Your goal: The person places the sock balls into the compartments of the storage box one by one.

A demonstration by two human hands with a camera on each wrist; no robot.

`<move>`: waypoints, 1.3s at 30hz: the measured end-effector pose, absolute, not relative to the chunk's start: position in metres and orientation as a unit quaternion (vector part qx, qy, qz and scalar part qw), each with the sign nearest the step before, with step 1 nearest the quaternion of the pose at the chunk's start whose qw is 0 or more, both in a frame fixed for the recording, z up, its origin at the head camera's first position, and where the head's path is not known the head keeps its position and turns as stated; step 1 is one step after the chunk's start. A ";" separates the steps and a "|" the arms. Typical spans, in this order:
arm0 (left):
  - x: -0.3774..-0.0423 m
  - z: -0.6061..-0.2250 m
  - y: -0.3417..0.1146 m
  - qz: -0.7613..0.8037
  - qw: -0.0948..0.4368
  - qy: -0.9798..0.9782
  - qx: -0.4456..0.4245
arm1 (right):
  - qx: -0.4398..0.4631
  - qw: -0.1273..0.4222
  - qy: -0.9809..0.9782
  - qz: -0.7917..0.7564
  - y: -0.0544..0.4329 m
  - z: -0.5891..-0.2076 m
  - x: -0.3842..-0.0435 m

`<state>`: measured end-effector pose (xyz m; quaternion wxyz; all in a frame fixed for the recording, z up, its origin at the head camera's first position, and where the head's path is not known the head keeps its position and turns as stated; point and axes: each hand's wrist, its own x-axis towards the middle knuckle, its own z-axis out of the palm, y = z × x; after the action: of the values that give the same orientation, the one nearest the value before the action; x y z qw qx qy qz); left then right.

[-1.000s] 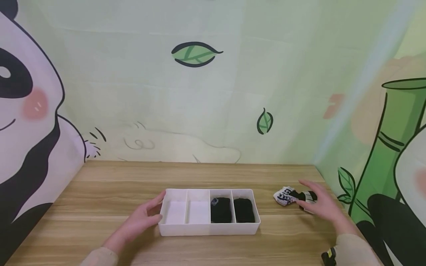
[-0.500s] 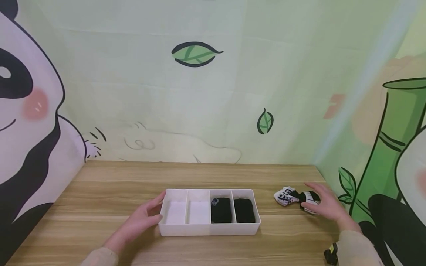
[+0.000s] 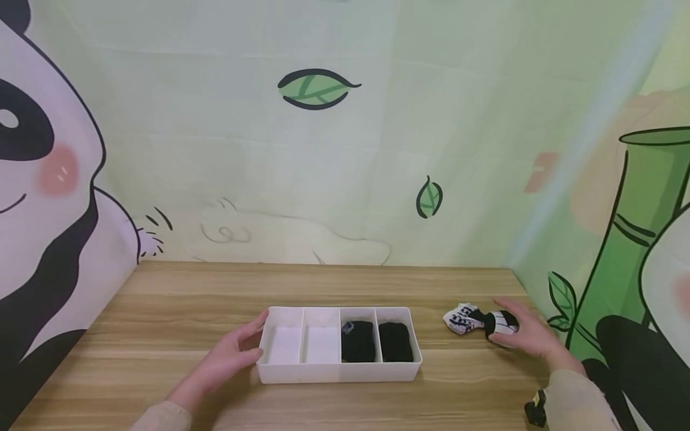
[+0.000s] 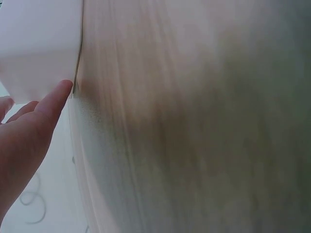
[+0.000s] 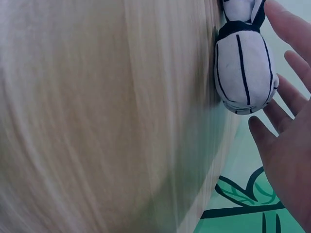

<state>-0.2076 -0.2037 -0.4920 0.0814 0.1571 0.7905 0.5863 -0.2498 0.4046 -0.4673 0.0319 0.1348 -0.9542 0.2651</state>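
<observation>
In the head view, my left hand (image 3: 234,353) spans the left end of a white four-section box (image 3: 336,373), its thumb at the near corner. The left wrist view shows straight fingers against the box wall (image 4: 41,68). My right hand (image 3: 530,335) is spread around the right end of a white sock roll with black lines (image 3: 505,322); in the right wrist view, its thumb stands apart from the roll's rounded end (image 5: 245,73). A white sock roll with dark patterning (image 3: 460,318) lies just left of it.
Black folded socks fill the two right compartments, one with a grey mark (image 3: 358,342), the other plain black (image 3: 396,342). The two left compartments show bare floors. A patterned cloth backdrop (image 3: 215,149) borders the wooden table (image 3: 215,287).
My right hand has shifted slightly to the right along the sock rolls, uncovering more of the lined one. The left hand and the box stay where they were.
</observation>
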 end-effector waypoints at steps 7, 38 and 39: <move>-0.208 -0.493 -0.204 0.590 0.082 0.788 0.158 | 0.127 0.018 -0.954 0.270 0.408 -0.472 -0.250; -0.208 -0.493 -0.204 0.584 0.082 0.792 0.160 | 0.105 0.008 -0.950 0.294 0.417 -0.485 -0.245; -0.208 -0.493 -0.204 0.584 0.081 0.792 0.160 | 0.103 0.007 -0.950 0.294 0.418 -0.485 -0.246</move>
<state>-0.2079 -0.2039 -0.4929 0.0812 0.1596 0.7917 0.5841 -0.2455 0.4176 -0.4854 0.0072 0.1034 -0.9501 0.2942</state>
